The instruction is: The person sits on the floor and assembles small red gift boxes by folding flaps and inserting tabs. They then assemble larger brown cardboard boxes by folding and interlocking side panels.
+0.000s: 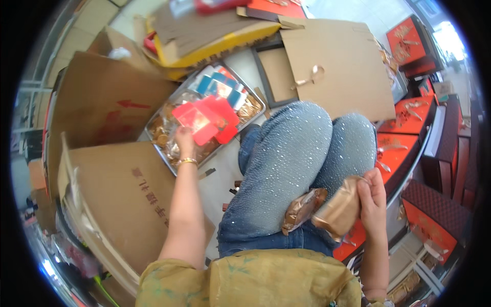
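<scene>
Head view: the right hand (375,197) grasps a gold packet (337,211) at one end, fingers closed on it, just beside a brown packet (303,211) on the jeans (286,163). Farther out, the left hand (184,140) has its fingers at the edge of red cards (207,116) over the tray (255,114); whether they grip, I cannot tell. Handling cards seems the step in hand; the next move calls for a light pinch.

This seems a packing space (cartons (117,189), gift boxes (409,42)).

Bright; glare upper right; edges bent, corners black.
</scene>
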The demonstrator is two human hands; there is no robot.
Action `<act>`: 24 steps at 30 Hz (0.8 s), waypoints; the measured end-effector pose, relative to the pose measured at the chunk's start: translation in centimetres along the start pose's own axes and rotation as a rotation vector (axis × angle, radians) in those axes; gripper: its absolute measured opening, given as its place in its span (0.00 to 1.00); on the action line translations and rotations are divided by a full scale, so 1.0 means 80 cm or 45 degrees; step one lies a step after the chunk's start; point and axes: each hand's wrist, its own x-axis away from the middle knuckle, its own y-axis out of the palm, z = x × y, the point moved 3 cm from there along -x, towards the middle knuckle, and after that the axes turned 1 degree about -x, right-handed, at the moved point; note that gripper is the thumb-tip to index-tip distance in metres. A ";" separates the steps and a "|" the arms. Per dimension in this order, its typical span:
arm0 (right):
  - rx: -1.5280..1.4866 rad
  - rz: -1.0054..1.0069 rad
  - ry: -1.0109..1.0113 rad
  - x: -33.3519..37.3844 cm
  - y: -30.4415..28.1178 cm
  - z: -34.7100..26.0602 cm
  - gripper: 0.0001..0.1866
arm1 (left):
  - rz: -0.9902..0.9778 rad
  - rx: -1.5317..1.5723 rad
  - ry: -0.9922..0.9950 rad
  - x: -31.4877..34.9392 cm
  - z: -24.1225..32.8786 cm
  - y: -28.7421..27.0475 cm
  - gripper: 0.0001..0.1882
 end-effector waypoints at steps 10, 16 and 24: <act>-0.410 -0.563 0.294 -0.023 0.060 -0.041 0.35 | -0.559 0.262 0.279 0.261 0.294 -0.027 0.10; 0.005 -0.834 -0.033 -0.014 0.127 -0.095 0.22 | -1.120 0.682 0.389 0.403 0.382 -0.003 0.22; -0.503 -1.082 0.520 0.019 0.090 -0.028 0.21 | -1.542 0.779 -0.216 0.441 0.345 0.050 0.51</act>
